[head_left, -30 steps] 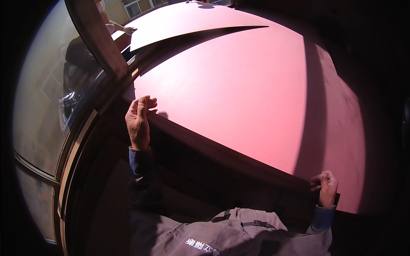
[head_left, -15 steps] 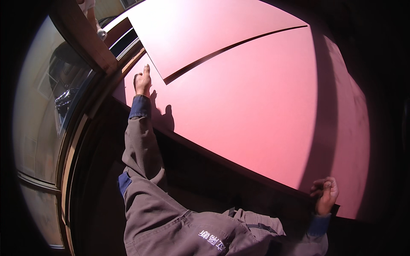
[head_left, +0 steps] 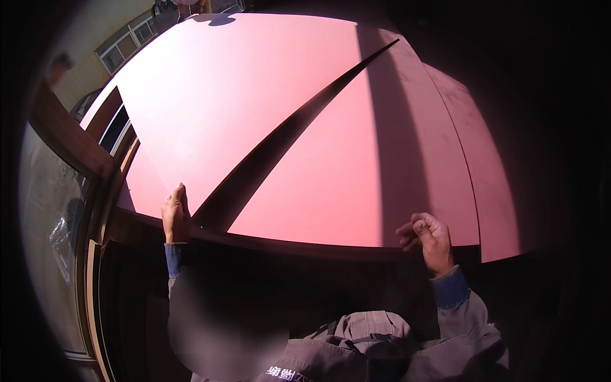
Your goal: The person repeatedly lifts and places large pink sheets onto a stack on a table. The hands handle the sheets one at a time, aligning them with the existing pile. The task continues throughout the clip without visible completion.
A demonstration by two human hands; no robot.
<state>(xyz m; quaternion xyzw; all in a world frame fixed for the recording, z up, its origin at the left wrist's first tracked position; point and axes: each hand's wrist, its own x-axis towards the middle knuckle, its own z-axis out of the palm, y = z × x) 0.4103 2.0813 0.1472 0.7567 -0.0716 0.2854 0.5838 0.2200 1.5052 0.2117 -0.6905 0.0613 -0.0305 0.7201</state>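
A large red sheet [head_left: 216,108] is lifted at its near corner and tilts up off a stack of the same red boards [head_left: 331,197], casting a long dark shadow under it. My left hand [head_left: 174,215] grips the raised sheet's near corner, fingers on top. My right hand [head_left: 430,238] is loosely curled at the near edge of the stack, beside the lower board and holding nothing that I can see. Grey sleeves with blue cuffs come up from the lower edge.
A brown wooden frame [head_left: 76,149] with glass panes [head_left: 48,242] stands close on the left. A building wall with windows [head_left: 124,48] shows at the far left. Another red board edge [head_left: 490,165] sticks out on the right. The area below the stack is dark.
The top red sheet has been lifted higher and swung toward me. My left hand came back along its edge to the near corner. My right hand has risen and uncurled a little.
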